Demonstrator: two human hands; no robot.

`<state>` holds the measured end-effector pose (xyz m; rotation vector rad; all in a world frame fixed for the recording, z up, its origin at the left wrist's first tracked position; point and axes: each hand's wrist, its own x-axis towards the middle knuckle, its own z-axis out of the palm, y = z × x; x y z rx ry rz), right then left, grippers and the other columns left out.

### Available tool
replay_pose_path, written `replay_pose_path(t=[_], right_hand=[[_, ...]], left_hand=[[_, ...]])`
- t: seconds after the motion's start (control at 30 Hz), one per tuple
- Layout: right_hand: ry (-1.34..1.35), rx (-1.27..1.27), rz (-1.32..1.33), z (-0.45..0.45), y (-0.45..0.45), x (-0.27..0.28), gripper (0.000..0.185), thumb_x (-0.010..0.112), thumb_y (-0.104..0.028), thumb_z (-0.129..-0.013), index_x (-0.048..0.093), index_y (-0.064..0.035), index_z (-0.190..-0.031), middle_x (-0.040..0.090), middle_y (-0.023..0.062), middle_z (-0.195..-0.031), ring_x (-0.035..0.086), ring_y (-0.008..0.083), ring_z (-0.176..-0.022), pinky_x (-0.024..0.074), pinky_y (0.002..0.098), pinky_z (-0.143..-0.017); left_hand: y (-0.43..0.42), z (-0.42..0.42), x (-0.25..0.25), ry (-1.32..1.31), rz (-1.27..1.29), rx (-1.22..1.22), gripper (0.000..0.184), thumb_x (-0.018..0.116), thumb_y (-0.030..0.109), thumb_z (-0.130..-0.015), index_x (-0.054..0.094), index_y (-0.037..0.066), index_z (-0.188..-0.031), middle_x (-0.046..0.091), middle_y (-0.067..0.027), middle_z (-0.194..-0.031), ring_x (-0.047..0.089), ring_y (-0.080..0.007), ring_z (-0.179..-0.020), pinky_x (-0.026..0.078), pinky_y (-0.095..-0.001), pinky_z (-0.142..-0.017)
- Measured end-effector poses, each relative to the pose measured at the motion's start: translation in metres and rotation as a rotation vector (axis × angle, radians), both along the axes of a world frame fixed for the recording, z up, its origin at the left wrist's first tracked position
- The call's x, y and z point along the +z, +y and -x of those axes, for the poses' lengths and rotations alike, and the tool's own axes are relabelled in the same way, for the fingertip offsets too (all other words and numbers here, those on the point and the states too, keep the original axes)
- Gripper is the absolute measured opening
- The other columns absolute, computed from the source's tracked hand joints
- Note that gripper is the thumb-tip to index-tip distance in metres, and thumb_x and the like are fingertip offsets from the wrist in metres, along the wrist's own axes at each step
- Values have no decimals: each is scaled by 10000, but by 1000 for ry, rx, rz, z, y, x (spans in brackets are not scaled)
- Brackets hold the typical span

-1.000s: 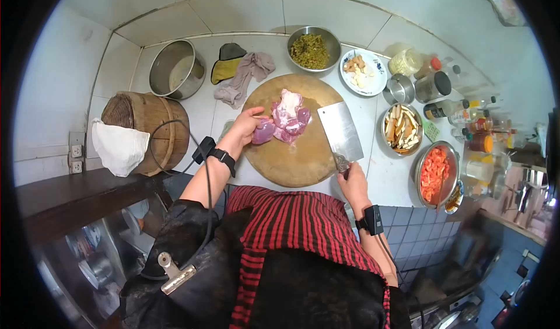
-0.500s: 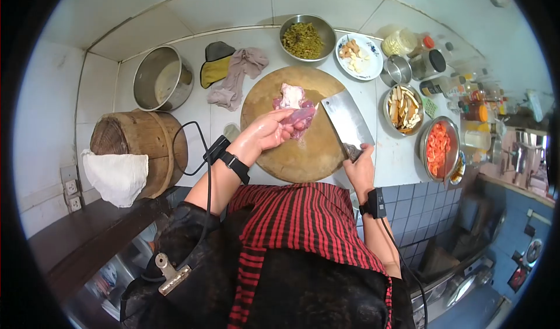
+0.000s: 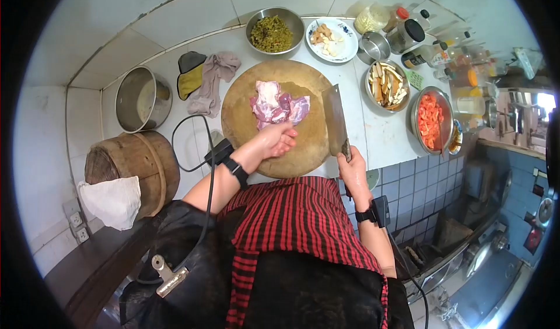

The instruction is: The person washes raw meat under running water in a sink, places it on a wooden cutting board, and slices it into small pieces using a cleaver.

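Observation:
Several pieces of raw pink meat with white fat (image 3: 271,104) lie on a round wooden chopping board (image 3: 239,95). Just below the meat, near the board's front, is my left hand (image 3: 277,141), its fingers curled in and no piece visible in them. My right hand (image 3: 352,170) is wrapped round the handle of a cleaver (image 3: 335,119). The cleaver's broad blade is turned nearly edge-down at the board's right side, apart from the meat.
Behind the board stand a bowl of chopped greens (image 3: 272,34) and a plate of ginger and garlic (image 3: 331,40). To the right are bowls of sliced pale pieces (image 3: 387,86) and red pieces (image 3: 430,121), with bottles (image 3: 466,75) beyond. A pot (image 3: 144,98), cloth (image 3: 214,81) and wooden bucket (image 3: 131,165) are left.
My left hand has let go of a meat piece, which now lies at the right of the others, and drawn back toward me. The cleaver blade has turned more upright. The view has shifted right.

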<state>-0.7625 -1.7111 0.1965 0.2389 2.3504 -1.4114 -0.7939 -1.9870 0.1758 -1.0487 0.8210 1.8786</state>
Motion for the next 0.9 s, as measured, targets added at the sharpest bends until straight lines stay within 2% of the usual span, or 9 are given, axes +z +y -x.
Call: replay_pose_path(t=[0.07,0.1,0.17,0.2,0.27,0.4,0.53,0.8,0.9], right_hand=[[36,33,-59,-4,-1,-2,152,578,-142,-933,541,-12,-1003,515,14,-606,500,100,-472,427,281,-431],[36,32,-56,-4,-1,-4,152,578,-142,-933,541,-12,-1003,515,14,-606,500,100,-472,427,281,-431],[96,85,-111,-4,0,-7,161,568,-141,-933,533,-4,-1011,540,44,-617,530,127,-486,447,307,-444],[95,86,-111,-3,-1,-3,161,568,-141,-933,533,-4,-1011,540,44,-617,530,127,-486,447,307,-444],[-41,66,-152,0,-4,5,226,566,-148,-902,564,26,-1047,632,265,-823,627,433,-785,491,445,-723],[-33,60,-143,0,-1,3,227,566,-143,-899,561,27,-1049,633,270,-829,630,440,-795,494,455,-728],[-29,61,-150,-3,-5,6,225,570,-141,-896,560,27,-1045,636,278,-845,632,451,-814,494,460,-732],[-7,65,-176,-4,-6,5,239,567,-135,-895,557,26,-1072,642,293,-880,629,475,-878,498,470,-758],[-7,64,-181,-3,-8,8,237,564,-134,-896,555,32,-1065,642,301,-895,629,476,-893,498,474,-769]], left_hand=[[-16,-12,-33,584,505,-422,414,607,344,-939,508,18,-1172,639,-153,-1042,614,-218,-714,500,-354,-545],[-17,-12,-19,584,508,-424,414,607,344,-939,508,18,-1172,639,-153,-1042,614,-218,-714,500,-354,-545],[-16,-10,19,1000,1753,-526,675,773,293,-769,465,16,-1302,520,-244,-1272,558,-347,-1059,510,-469,-805],[-13,-8,17,999,1753,-526,675,773,293,-769,465,16,-1302,520,-244,-1272,558,-347,-1059,510,-469,-805],[-7,6,10,756,1535,-569,929,832,311,-649,395,103,-1442,337,-283,-1428,370,-462,-1258,409,-536,-998],[12,22,-3,862,1647,-704,992,879,304,-567,419,270,-1445,215,-272,-1512,372,-511,-1252,410,-562,-994],[2,26,4,959,1618,-834,966,880,293,-560,447,261,-1423,205,-270,-1520,373,-511,-1250,406,-560,-1004],[-30,27,5,1266,1486,-859,421,832,216,-630,709,136,-1024,484,-176,-1258,481,-423,-1177,479,-482,-925],[-49,24,11,1013,1452,-748,394,821,221,-654,692,109,-1010,512,-174,-1176,585,-397,-1046,517,-440,-878]])
